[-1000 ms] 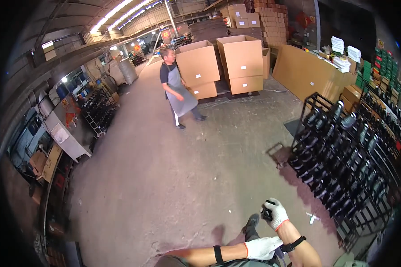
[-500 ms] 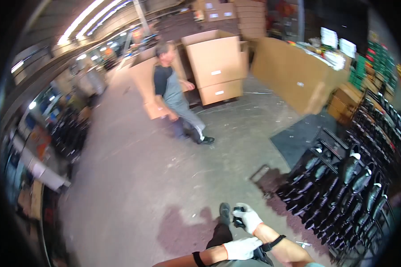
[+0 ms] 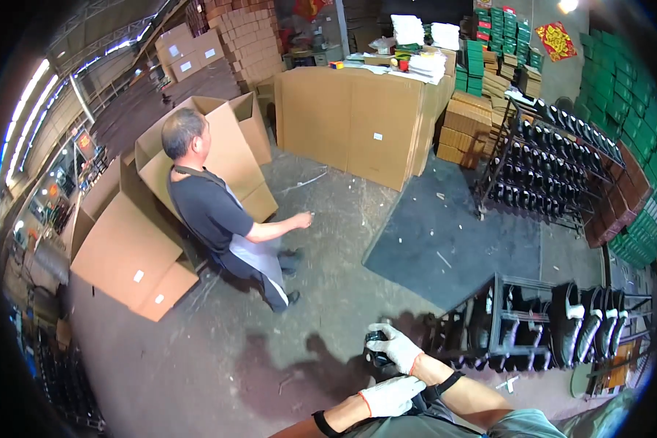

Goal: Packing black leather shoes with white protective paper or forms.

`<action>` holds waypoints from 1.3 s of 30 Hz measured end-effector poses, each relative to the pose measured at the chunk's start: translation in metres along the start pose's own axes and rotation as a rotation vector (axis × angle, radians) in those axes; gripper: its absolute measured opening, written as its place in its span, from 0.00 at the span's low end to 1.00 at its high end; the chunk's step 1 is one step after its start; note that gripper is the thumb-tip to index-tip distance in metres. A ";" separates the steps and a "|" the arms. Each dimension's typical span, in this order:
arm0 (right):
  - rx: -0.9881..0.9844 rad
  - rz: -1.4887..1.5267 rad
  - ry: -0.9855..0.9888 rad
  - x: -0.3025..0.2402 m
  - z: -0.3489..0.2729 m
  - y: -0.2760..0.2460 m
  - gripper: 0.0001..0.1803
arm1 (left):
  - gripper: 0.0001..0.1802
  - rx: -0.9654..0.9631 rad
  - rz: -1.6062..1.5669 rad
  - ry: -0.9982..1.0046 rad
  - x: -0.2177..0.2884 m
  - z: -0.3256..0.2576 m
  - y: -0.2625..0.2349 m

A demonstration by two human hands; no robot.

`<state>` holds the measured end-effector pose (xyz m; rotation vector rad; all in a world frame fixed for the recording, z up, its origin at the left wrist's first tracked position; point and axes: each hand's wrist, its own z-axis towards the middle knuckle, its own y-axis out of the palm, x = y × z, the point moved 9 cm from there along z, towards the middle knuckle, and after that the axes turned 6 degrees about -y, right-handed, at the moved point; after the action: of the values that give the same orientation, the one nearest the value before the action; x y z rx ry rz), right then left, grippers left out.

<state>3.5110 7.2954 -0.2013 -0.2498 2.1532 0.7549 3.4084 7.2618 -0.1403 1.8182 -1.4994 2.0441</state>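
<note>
The right hand (image 3: 400,352), lower centre, has its fingers curled in a grip. The left hand (image 3: 391,396) lies just below it; its grip cannot be determined. Cardboard (image 3: 350,120) stands upper centre. A rack (image 3: 497,310) of shoes occupies the lower right. The black item (image 3: 377,349), lower centre, is within the right hand's grip.

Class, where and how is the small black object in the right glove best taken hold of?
Probably pinch the black object by its exposed left edge, coming from the person's left: that edge shows past the right hand, which covers the opposite side. Its full shape is partly hidden.
</note>
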 end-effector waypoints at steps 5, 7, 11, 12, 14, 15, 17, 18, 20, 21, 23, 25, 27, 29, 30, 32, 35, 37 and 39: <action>-0.100 -0.084 -0.035 -0.102 0.168 0.014 0.34 | 0.16 0.158 0.053 0.037 -0.117 0.065 -0.144; -0.129 -0.020 -0.004 -0.143 0.226 0.018 0.35 | 0.13 0.128 0.020 -0.027 -0.158 0.095 -0.207; -0.154 -0.128 -0.001 -0.219 0.314 0.020 0.36 | 0.05 0.059 -0.260 -0.026 -0.212 0.144 -0.294; -0.129 -0.082 -0.005 -0.237 0.339 0.013 0.35 | 0.06 0.089 -0.286 -0.060 -0.227 0.160 -0.318; -0.086 0.000 0.001 -0.269 0.385 -0.009 0.34 | 0.08 0.232 -0.312 -0.093 -0.265 0.189 -0.359; -0.072 -0.004 -0.008 -0.289 0.414 -0.027 0.34 | 0.08 0.226 -0.312 -0.077 -0.280 0.210 -0.394; 0.064 0.004 -0.132 -0.328 0.469 -0.078 0.33 | 0.09 0.178 -0.614 -0.435 -0.336 0.240 -0.462; 0.113 -0.104 -0.185 -0.361 0.495 -0.098 0.33 | 0.10 0.298 -0.704 -0.410 -0.350 0.253 -0.516; 0.175 -0.201 -0.295 -0.419 0.554 -0.133 0.30 | 0.15 0.521 -0.594 -0.379 -0.396 0.295 -0.608; 0.199 -0.156 -0.287 -0.450 0.577 -0.136 0.28 | 0.18 0.673 -0.444 -0.283 -0.418 0.315 -0.652; 0.233 -0.208 -0.221 -0.510 0.616 -0.145 0.22 | 0.22 0.690 -0.471 -0.286 -0.452 0.370 -0.721; 0.211 -0.051 -0.322 -0.567 0.665 -0.157 0.21 | 0.19 0.785 -0.318 -0.214 -0.461 0.420 -0.795; 0.263 0.077 -0.300 -0.624 0.715 -0.178 0.21 | 0.15 0.787 -0.411 -0.273 -0.503 0.474 -0.843; 0.291 0.304 -0.302 -0.668 0.762 -0.200 0.24 | 0.12 0.805 -0.356 -0.242 -0.531 0.522 -0.889; 0.277 0.346 -0.316 -0.683 0.790 -0.217 0.27 | 0.11 0.728 -0.332 -0.227 -0.537 0.550 -0.910; 0.258 0.377 -0.297 -0.714 0.836 -0.243 0.27 | 0.12 0.704 -0.263 -0.219 -0.560 0.599 -0.945; 0.142 0.288 -0.270 -0.767 0.912 -0.275 0.29 | 0.13 0.695 -0.086 -0.207 -0.596 0.677 -0.998; 0.147 0.070 -0.348 -0.804 0.959 -0.300 0.31 | 0.14 0.775 0.064 -0.249 -0.632 0.728 -1.029; 0.052 0.002 -0.348 -0.845 1.004 -0.320 0.33 | 0.14 0.777 0.080 -0.240 -0.661 0.776 -1.067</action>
<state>4.8334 7.5709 -0.1801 -0.0813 1.8400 0.6869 4.8179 7.6978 -0.1037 2.3297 -0.8495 2.7918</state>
